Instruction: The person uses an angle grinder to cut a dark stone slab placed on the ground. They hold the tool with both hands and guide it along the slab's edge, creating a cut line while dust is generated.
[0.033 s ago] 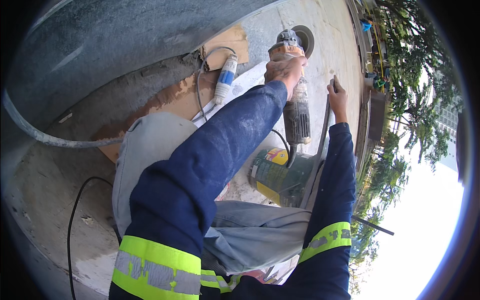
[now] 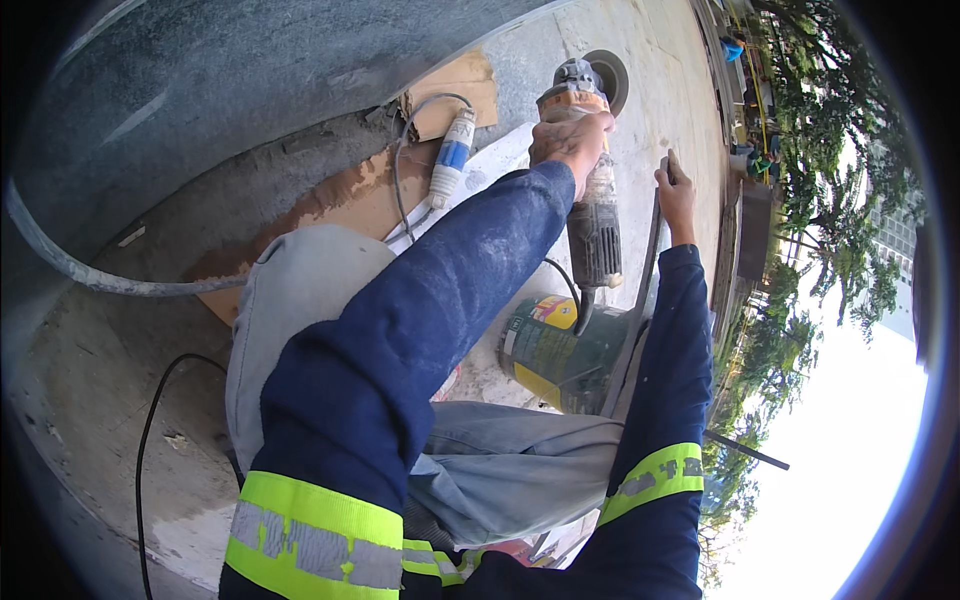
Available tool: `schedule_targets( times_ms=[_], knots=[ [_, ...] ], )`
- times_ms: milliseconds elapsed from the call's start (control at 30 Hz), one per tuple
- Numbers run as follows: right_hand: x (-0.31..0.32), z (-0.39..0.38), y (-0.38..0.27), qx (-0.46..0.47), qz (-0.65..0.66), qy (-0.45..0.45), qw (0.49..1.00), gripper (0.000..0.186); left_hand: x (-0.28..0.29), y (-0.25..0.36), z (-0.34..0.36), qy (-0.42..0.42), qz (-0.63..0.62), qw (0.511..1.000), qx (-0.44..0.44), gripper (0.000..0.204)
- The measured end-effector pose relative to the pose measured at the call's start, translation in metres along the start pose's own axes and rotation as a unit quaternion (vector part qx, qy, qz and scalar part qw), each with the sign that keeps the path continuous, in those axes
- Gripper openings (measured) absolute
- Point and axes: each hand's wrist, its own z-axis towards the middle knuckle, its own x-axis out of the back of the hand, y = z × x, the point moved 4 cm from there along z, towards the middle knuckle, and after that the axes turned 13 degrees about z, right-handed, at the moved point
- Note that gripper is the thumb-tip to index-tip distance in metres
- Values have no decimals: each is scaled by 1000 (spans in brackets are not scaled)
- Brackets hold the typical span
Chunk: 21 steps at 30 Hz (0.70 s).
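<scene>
My left hand (image 2: 572, 145) is wrapped around the front of an angle grinder (image 2: 596, 235), just behind its dusty orange and grey head. The grinder's round disc (image 2: 612, 84) is at the far end, apart from the bar. My right hand (image 2: 678, 200) grips the far end of a long, narrow dark metal bar (image 2: 640, 295), thumb and fingers closed around it. That bar slants back toward me along the inner side of my right forearm, across a green and yellow bucket (image 2: 565, 352) lying on its side. The grinder's cord (image 2: 584, 312) hangs in front of the bucket.
A white and blue cable connector (image 2: 453, 158) lies beside brown board pieces (image 2: 350, 205) at left. A thick grey hose (image 2: 130, 283) and black cable (image 2: 150, 430) cross the ground. A large grey curved surface (image 2: 250, 70) is at upper left. Trees (image 2: 850, 190) stand at right.
</scene>
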Motion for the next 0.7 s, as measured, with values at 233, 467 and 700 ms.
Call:
schedule_targets(
  times_ms=[233,467,700],
  knots=[
    [-6,16,-24,-52,-124,-33,990,41,1,3,6,8,4,1000,1,76],
    [-8,18,-32,-52,-146,17,988,25,-1,0,9,21,2,1000,6,74],
    [-11,13,-46,-69,-198,29,977,21,4,5,2,-2,-3,1000,0,74]
  ],
)
